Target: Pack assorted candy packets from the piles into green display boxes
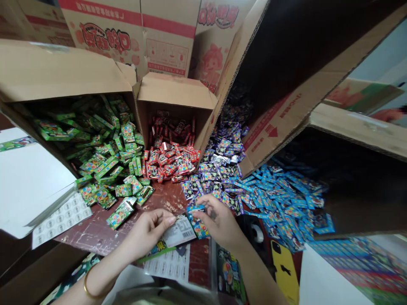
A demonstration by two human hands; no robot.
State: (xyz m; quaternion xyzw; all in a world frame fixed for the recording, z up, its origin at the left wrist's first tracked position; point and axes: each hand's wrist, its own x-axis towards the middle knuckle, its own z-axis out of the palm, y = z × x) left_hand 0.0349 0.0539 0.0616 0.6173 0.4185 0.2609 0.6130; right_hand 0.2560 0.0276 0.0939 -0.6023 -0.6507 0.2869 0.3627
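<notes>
My left hand (149,231) pinches the edge of a flat printed packet (179,232), whose pale back with a barcode faces up. Right beside it, my right hand (219,222) has thumb and fingers closed on a small blue candy packet (199,226); its lower part lies against or behind the barcoded one, and I cannot tell which. Below both hands is a white sheet of round stickers (170,264). Just beyond my fingers lie heaps of small packets: green (124,186), red (171,161), purple (219,169) and blue (280,199).
Open cartons (178,93) on their sides spill the packets onto the dark red table (165,197). At left are white sheets (32,182) and another sticker sheet (62,218). A yellow phone (284,271) and a tape roll (257,233) lie right. Someone's hand (386,114) shows far right.
</notes>
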